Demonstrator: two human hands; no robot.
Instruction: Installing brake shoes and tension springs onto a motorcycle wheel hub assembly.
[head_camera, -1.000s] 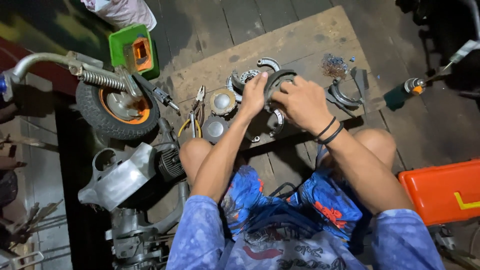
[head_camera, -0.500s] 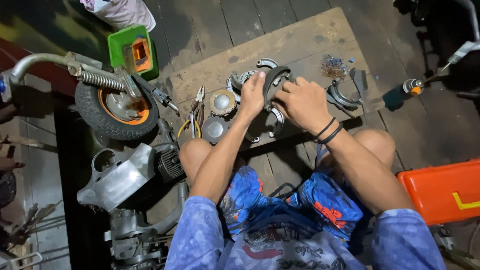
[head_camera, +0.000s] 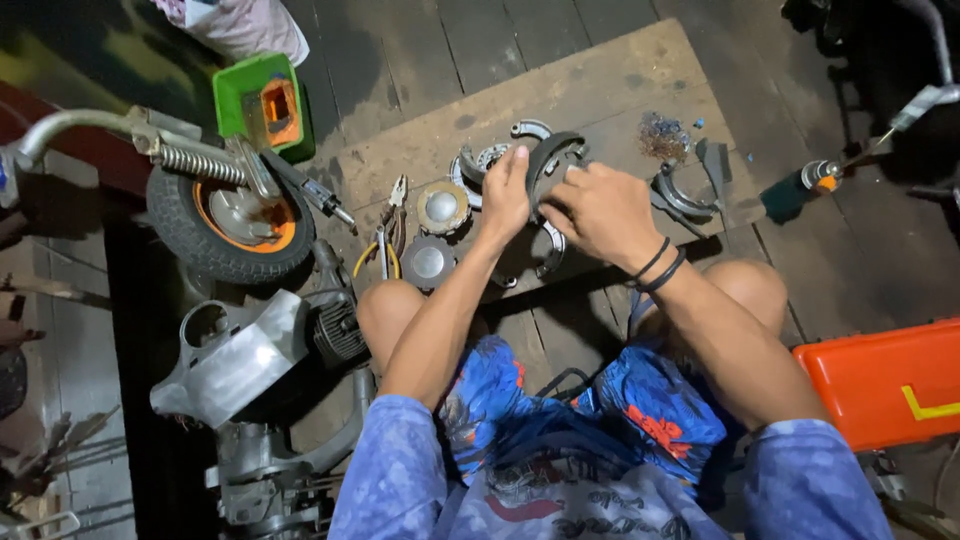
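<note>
Holding the curved brake shoe (head_camera: 552, 158) clamped between left hand (head_camera: 506, 192) and right hand (head_camera: 600, 212), keep it low over the wooden board (head_camera: 600, 85) centre, grip even.

A small wheel (head_camera: 228, 222) with an orange rim lies at the left, a spring (head_camera: 200, 163) across its top. Behind it stands a green box (head_camera: 262, 102) with an orange inside. Pliers (head_camera: 392, 222) and two round metal caps (head_camera: 442, 206) lie on the wooden board (head_camera: 600, 90). A grey engine casing (head_camera: 240, 358) sits lower left, an orange case (head_camera: 885, 380) at the right.
</note>
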